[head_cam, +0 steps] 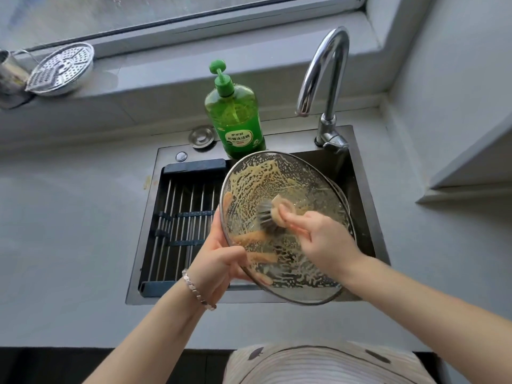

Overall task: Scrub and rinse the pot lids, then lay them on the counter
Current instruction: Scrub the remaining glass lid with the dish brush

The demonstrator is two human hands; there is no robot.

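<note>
Scrubbing stage, by the look of it: suds on, no rinse yet. Holds the lid [304,176] tilted over the right half of the sink [363,189], just beside the rack [182,217] in the left half, clear of the counter [69,217]. Grips the lid's lower left rim with the left hand [219,259], thumb on the near face, fingers curled behind and visible through the glass. Wraps the right hand [324,239] around the brush [273,214], bristles pressed on the glass near the middle.

To do it well: work the brush in small circles from the middle out to the metal rim, a likely trap for grease. Press firmly, but brace from behind with the left fingers against a probable slip of wet, soapy glass. Turn the lid by the rim to bring the less-scrubbed lower right edge under the bristles. Stay over the sink to catch drips. Flip and scrub the other face before going to the tap [329,126], no water visible at its spout.

Round, clear glass with a steel rim. Coated with yellowish foam in streaks across the upper left and along the bottom, beads of froth elsewhere. Thinner suds toward the lower right edge. Behind the right edge, what seems a second rim; impossible to tell of what.
</note>
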